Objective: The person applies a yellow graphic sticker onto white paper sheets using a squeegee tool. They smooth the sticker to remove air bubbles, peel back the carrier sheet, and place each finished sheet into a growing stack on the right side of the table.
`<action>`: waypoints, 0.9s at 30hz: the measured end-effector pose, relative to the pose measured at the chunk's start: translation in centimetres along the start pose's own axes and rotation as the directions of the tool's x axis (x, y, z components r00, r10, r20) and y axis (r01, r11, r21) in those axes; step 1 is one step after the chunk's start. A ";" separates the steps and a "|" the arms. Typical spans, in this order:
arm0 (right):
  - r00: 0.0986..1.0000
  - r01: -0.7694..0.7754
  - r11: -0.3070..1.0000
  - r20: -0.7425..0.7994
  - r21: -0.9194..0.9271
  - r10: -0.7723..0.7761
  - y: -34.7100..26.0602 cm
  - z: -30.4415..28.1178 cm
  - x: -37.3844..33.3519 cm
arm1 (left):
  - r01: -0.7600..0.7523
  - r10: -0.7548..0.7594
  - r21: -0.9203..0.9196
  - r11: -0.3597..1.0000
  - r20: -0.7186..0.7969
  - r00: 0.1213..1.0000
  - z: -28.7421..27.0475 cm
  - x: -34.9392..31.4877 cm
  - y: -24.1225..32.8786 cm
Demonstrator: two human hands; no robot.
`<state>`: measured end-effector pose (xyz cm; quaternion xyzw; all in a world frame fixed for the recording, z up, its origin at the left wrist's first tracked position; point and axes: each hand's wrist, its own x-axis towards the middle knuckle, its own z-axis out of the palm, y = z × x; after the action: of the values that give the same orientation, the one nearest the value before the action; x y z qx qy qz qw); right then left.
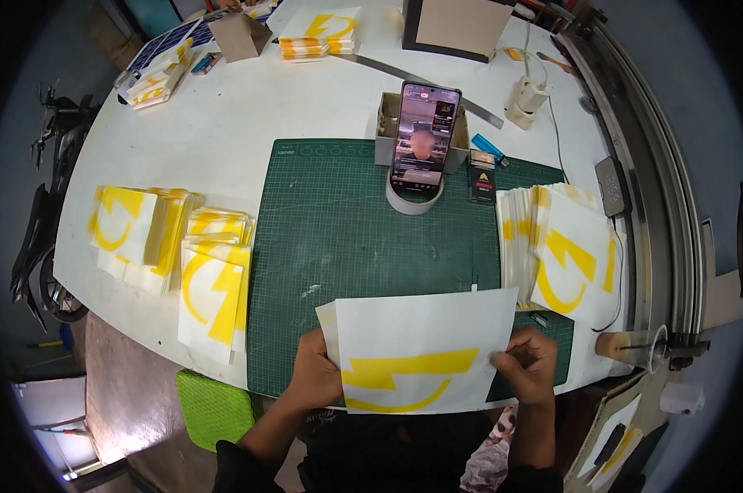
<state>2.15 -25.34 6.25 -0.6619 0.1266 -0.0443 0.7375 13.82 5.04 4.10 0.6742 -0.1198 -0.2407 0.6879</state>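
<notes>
A white paper sheet [420,329] with a yellow printed shape is held up over the near edge of the green cutting mat [371,255]. My left hand [314,374] grips its left side, where a narrow folded strip shows; part of the fingers is behind the paper. At the right edge, my right hand [526,361] pinches the sheet between thumb and fingers. To the left lie stacks of similar yellow-and-white papers [215,287], and beyond them another stack [129,222]. A further pile [564,246] rests on the mat's right side, just past my right hand.
A phone [425,135] leans on a cardboard box, its foot in a tape roll [415,201]. Beside it are a small dark box [482,177] and a blue lighter [488,148]. A metal ruler [478,111] lies behind. At right stand a plug adapter [526,103] and a cup [634,347].
</notes>
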 end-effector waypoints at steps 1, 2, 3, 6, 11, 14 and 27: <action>0.999 0.027 0.999 -0.024 0.040 -0.026 0.5 0.4 0.8 | 0.044 -0.044 -0.008 0.999 0.003 0.999 0.0 0.5 -0.3; 0.997 0.054 0.995 -0.051 0.080 -0.050 1.0 1.0 1.6 | 0.088 -0.088 -0.015 0.996 0.006 0.996 0.0 0.9 -0.7; 0.996 0.084 0.993 -0.034 0.087 -0.082 1.3 1.7 2.4 | 0.094 -0.094 -0.020 0.995 0.000 0.996 -0.1 1.1 -1.2; 0.945 0.275 0.959 0.202 -0.071 -0.256 1.2 1.6 3.7 | 0.098 -0.100 -0.048 0.994 -0.027 0.995 -0.8 1.4 -2.3; 0.968 0.182 0.982 0.168 0.051 -0.188 2.1 0.7 4.2 | 0.113 -0.113 0.008 0.994 -0.057 0.992 -1.8 2.0 -1.0; 0.938 0.138 0.977 0.339 -0.164 -0.075 0.8 0.8 4.6 | 0.218 -0.208 0.063 0.974 -0.144 0.968 -1.3 1.9 0.0; 0.863 -0.221 0.969 0.439 -0.114 0.249 0.7 3.4 0.8 | 0.023 -0.024 0.045 0.999 0.038 0.999 -2.4 0.1 1.7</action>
<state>3.67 -22.20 5.80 -0.6556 0.0335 0.2039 0.7263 15.36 7.01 5.63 0.6859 -0.1303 -0.2590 0.6675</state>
